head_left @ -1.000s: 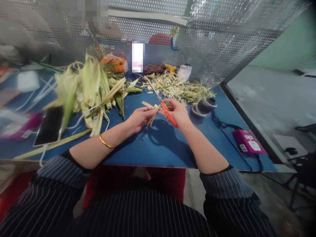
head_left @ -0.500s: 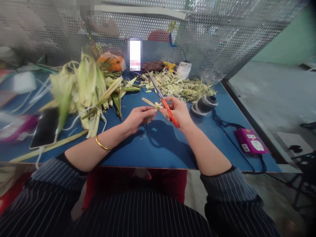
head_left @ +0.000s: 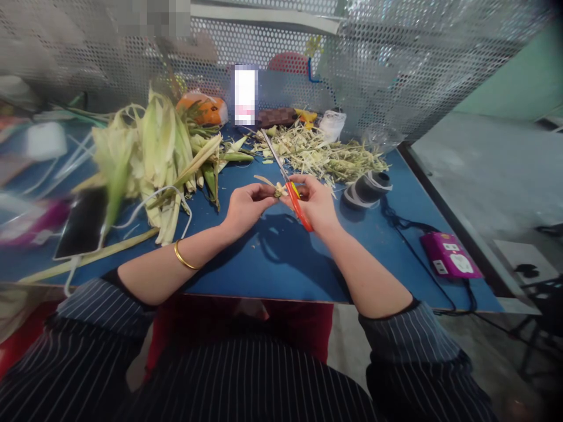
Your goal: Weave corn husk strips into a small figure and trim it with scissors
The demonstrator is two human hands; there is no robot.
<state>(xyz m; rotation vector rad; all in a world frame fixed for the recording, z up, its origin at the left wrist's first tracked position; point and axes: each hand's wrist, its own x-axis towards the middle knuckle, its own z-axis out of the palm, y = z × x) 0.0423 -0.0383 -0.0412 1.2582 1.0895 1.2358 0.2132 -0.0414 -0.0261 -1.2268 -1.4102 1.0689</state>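
Observation:
My left hand (head_left: 248, 206) pinches a small piece of corn husk (head_left: 279, 190), pale and partly folded, with a thin strip sticking out to the upper left. Closed around a pair of scissors (head_left: 298, 205), my right hand (head_left: 319, 204) also has its fingertips at the husk piece. The scissors have red handles, and their blades point up and away to the left. Both hands are held over the middle of the blue table (head_left: 264, 269), their fingertips almost meeting. The fingers hide part of the husk.
A large heap of corn husks (head_left: 158, 140) lies left, beside a black phone (head_left: 82, 225) with a white cable. Cut scraps (head_left: 325, 152) pile at the back, before a perforated screen (head_left: 272, 44). On the right are a black roll (head_left: 367, 189) and a purple box (head_left: 451, 255) with cords.
The view has shifted slightly. The scissor handles sit a little lower, and yellow on their inner side now shows. Both hands stay together at the husk piece.

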